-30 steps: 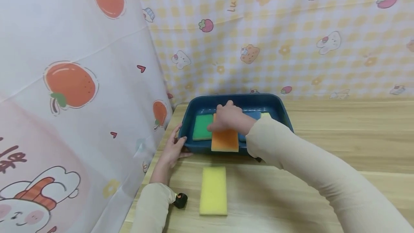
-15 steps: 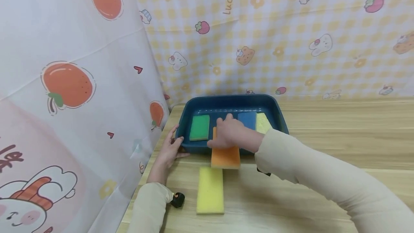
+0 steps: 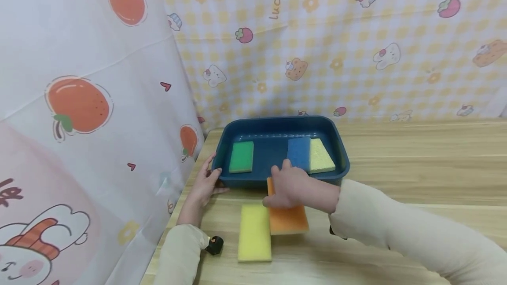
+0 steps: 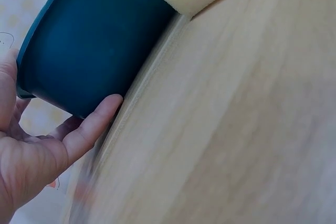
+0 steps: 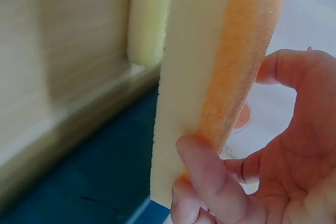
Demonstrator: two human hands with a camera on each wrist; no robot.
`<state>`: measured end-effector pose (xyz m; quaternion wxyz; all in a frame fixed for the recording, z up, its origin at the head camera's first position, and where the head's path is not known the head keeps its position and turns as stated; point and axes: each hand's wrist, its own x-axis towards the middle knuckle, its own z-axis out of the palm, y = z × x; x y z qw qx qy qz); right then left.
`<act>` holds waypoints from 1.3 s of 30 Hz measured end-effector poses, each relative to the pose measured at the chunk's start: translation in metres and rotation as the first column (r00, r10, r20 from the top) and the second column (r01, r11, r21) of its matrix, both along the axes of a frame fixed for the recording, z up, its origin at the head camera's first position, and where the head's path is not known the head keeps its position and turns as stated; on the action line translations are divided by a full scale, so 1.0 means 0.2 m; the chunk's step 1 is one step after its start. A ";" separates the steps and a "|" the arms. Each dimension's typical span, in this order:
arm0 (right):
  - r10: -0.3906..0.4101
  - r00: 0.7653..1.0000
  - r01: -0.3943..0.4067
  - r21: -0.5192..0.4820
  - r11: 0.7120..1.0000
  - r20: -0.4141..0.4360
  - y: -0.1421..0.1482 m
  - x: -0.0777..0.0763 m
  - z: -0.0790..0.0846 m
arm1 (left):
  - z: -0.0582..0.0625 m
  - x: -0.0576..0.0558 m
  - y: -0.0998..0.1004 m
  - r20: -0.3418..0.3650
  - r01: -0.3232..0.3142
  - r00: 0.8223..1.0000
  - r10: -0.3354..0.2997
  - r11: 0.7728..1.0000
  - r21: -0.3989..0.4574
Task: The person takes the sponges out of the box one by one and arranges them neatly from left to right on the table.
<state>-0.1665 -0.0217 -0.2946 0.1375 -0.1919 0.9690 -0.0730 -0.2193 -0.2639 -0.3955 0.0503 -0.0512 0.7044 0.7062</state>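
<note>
My right hand (image 3: 291, 187) pinches an orange sponge (image 3: 288, 221) by its edges in front of the blue tray (image 3: 277, 184). The right wrist view shows the sponge (image 5: 210, 77) as a cream layer and an orange layer, with thumb and fingertips on its long sides. At the tray's left front corner is my left hand (image 3: 203, 188), its thumb at the rim and other fingers around the outer wall; the left wrist view shows one finger low along the wall (image 4: 94, 40). A yellow sponge (image 3: 255, 233) lies on the table, just left of the orange one.
Inside the tray lie a green sponge (image 3: 241, 156) at left, a blue sponge (image 3: 299, 153) and a pale yellow sponge (image 3: 321, 156) at right. A patterned curtain (image 3: 336, 47) hangs behind the tray, and a white one (image 3: 119, 166) runs along the table's left edge.
The right hand has lifted the orange sponge out of the tray and brought it toward the front, beside the yellow sponge. The left hand stays at the tray's corner.
</note>
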 end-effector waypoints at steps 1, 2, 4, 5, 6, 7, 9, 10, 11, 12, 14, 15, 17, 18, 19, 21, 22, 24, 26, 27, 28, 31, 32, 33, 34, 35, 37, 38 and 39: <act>0.005 1.000 -0.005 0.002 1.000 0.004 0.00 0.01 -0.01 | 0.00 0.00 0.00 0.000 -0.001 1.000 0.001 1.000 -0.003; 0.012 1.000 -0.012 0.002 1.000 0.006 0.01 0.02 -0.02 | 0.00 0.00 -0.01 0.001 -0.003 1.000 0.003 1.000 -0.007; 0.022 1.000 -0.022 0.003 1.000 0.007 0.02 0.03 -0.03 | 0.01 0.00 -0.01 0.006 -0.008 1.000 0.009 1.000 -0.011; 0.025 1.000 -0.025 0.003 1.000 0.007 0.02 0.03 -0.04 | 0.01 0.00 -0.01 0.007 -0.009 1.000 0.009 1.000 -0.014; 0.027 1.000 -0.028 0.005 1.000 0.005 0.02 0.04 -0.05 | 0.01 0.00 -0.01 0.008 -0.008 1.000 0.008 1.000 -0.017; 0.029 1.000 -0.029 0.005 1.000 0.005 0.03 0.04 -0.06 | 0.01 0.00 -0.02 0.011 -0.008 1.000 0.008 1.000 -0.021; 0.025 1.000 -0.025 0.005 1.000 0.008 0.03 0.04 -0.07 | 0.01 0.00 -0.02 0.012 -0.008 1.000 0.008 1.000 -0.020; 0.021 1.000 -0.021 0.003 1.000 0.013 0.03 0.04 -0.08 | 0.01 0.00 -0.02 0.011 -0.008 1.000 0.008 1.000 -0.020; 0.014 1.000 -0.014 -0.001 1.000 0.022 0.03 0.05 -0.08 | 0.01 -0.01 -0.03 0.008 -0.007 1.000 0.008 1.000 -0.019; 0.010 1.000 -0.010 -0.004 1.000 0.029 0.03 0.05 -0.09 | 0.01 -0.01 -0.03 0.006 -0.009 1.000 0.009 1.000 -0.016; 0.006 0.999 -0.005 -0.008 1.000 0.048 0.02 0.06 -0.11 | 0.01 -0.01 -0.03 0.000 -0.013 1.000 0.013 1.000 -0.013; 0.003 0.998 -0.002 -0.011 1.000 0.056 0.02 0.06 -0.12 | 0.01 0.00 -0.03 0.000 -0.013 1.000 0.013 1.000 -0.013; -0.003 0.998 0.004 -0.019 1.000 0.068 0.03 0.07 -0.14 | 0.01 0.00 -0.03 -0.005 -0.009 1.000 0.009 1.000 -0.013; -0.002 0.998 0.003 -0.019 1.000 0.069 0.03 0.08 -0.15 | 0.01 0.00 -0.03 -0.004 -0.009 1.000 0.009 1.000 -0.012; -0.003 0.997 0.005 -0.021 1.000 0.074 0.03 0.09 -0.16 | 0.01 0.00 -0.03 -0.005 -0.008 1.000 0.008 1.000 -0.010; -0.010 0.997 0.012 -0.029 0.999 0.082 0.03 0.09 -0.18 | 0.01 -0.01 -0.02 -0.003 -0.008 1.000 0.008 1.000 -0.009; -0.012 0.996 0.015 -0.032 0.999 0.085 0.03 0.10 -0.19 | 0.01 -0.01 -0.02 -0.004 -0.008 1.000 0.008 1.000 -0.009; -0.012 0.996 0.015 -0.032 0.999 0.091 0.03 0.10 -0.21 | 0.02 0.00 -0.02 -0.002 -0.009 1.000 0.009 1.000 -0.009; -0.017 0.995 0.020 -0.033 0.999 0.094 0.03 0.10 -0.23 | 0.02 0.00 -0.01 -0.003 -0.006 1.000 0.006 1.000 -0.011; -0.018 0.995 0.022 -0.034 0.999 0.094 0.03 0.10 -0.24 | 0.02 0.00 -0.01 -0.002 -0.004 1.000 0.004 1.000 -0.013; -0.021 0.995 0.024 -0.035 0.999 0.094 0.04 0.10 -0.24 | 0.03 0.00 0.00 -0.002 -0.003 1.000 0.003 1.000 -0.012; -0.030 0.995 0.035 -0.048 0.998 0.094 0.04 0.10 -0.26 | 0.03 0.01 0.00 0.001 -0.004 1.000 0.004 1.000 -0.012; -0.033 0.995 0.038 -0.051 0.998 0.094 0.04 0.10 -0.27 | 0.02 0.01 0.00 0.003 -0.003 1.000 0.004 1.000 -0.013; -0.035 0.995 0.041 -0.055 0.998 0.095 0.04 0.10 -0.27 | 0.02 0.01 0.00 0.004 -0.002 1.000 0.002 1.000 -0.014; -0.037 0.995 0.043 -0.059 0.997 0.094 0.04 0.10 -0.27 | 0.02 0.00 0.00 0.001 0.000 1.000 0.000 1.000 -0.013; -0.039 0.995 0.045 -0.061 0.997 0.093 0.05 0.10 -0.28 | 0.01 0.00 0.00 -0.004 0.004 1.000 -0.004 1.000 -0.013; -0.039 0.995 0.045 -0.063 0.997 0.091 0.05 0.09 -0.29 | 0.01 0.01 0.00 -0.025 0.016 1.000 -0.016 1.000 -0.015; -0.039 0.995 0.044 -0.063 0.997 0.088 0.05 0.09 -0.30 | 0.00 0.01 0.00 -0.035 0.019 0.999 -0.020 1.000 -0.016; -0.038 0.996 0.044 -0.065 0.997 0.085 0.05 0.09 -0.31 | 0.00 0.01 0.00 -0.048 0.023 0.999 -0.024 1.000 -0.016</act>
